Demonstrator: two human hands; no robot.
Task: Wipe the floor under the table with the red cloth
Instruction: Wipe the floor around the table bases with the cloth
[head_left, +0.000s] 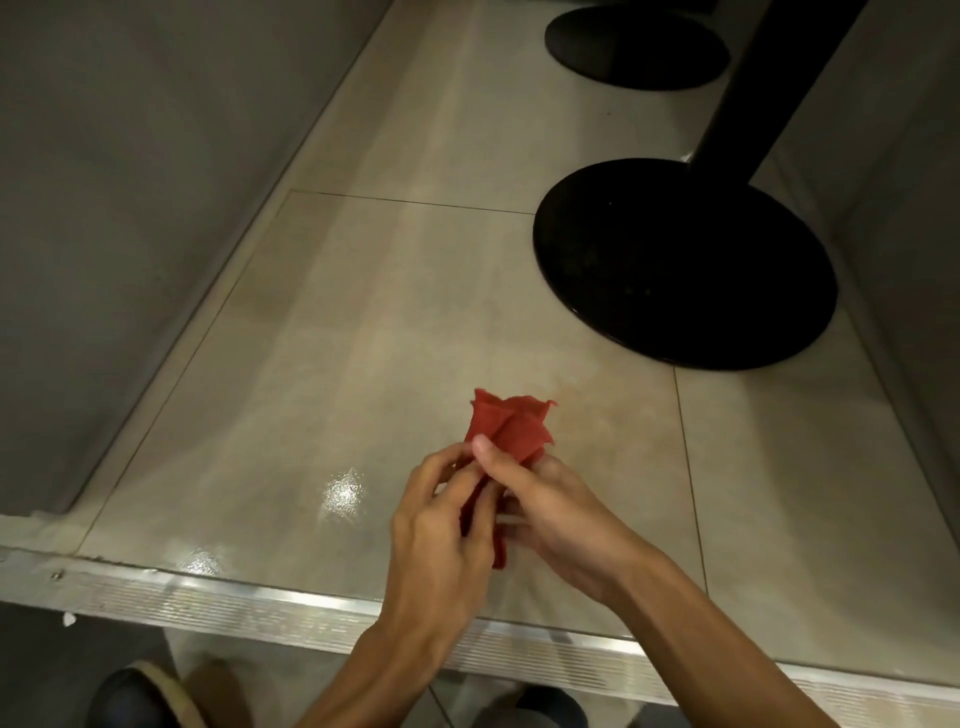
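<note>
A crumpled red cloth is held above the beige tiled floor, near the front of the raised floor section. My left hand grips the cloth's lower part from the left, fingers curled round it. From the right, my right hand holds the cloth, its thumb lying over the red fabric. The cloth's upper folds fan out beyond my fingers; its lower part is mostly hidden between the two hands. I cannot tell whether the cloth touches the floor.
A round black table base with a black post stands to the right, a second base farther back. Grey panels wall the left side. A ribbed metal step edge runs along the front; shoes show below it.
</note>
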